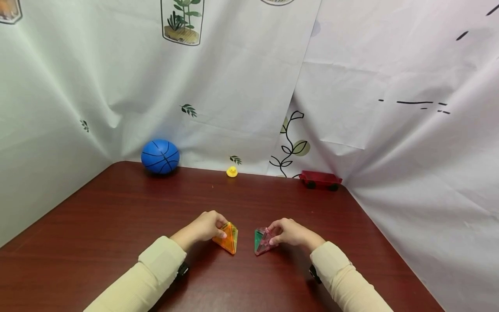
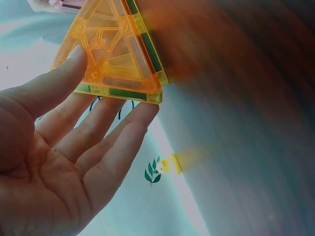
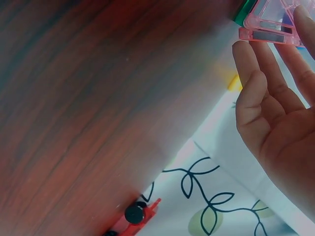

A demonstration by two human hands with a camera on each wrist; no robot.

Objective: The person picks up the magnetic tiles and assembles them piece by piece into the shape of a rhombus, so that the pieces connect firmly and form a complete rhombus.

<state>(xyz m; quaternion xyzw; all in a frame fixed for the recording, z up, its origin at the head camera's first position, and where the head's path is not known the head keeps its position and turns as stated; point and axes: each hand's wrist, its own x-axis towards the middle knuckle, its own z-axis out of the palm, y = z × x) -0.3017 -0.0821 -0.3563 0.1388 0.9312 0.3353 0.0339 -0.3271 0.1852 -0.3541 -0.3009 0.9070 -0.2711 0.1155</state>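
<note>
Between thumb and fingers, my left hand (image 1: 208,226) pinches a small pyramid of orange and yellow see-through magnetic tiles (image 1: 228,240). The left wrist view shows the thumb on an orange triangle tile (image 2: 106,44) and the fingertips along its yellow edge. Opposite it, my right hand (image 1: 290,232) pinches a second group of tiles, pink and green (image 1: 263,242), by its pink side. In the right wrist view the pink tile (image 3: 268,35) is partly cut off by the frame. A gap separates the two tile groups, which are held close to the tabletop.
A blue ball (image 1: 160,157) sits at the table's back left. Near the back edge stands a yellow rubber duck (image 1: 231,172), and a red toy wagon (image 1: 320,179) is at the back right. White printed cloth (image 1: 234,86) hangs behind and beside the dark wooden table (image 1: 117,225).
</note>
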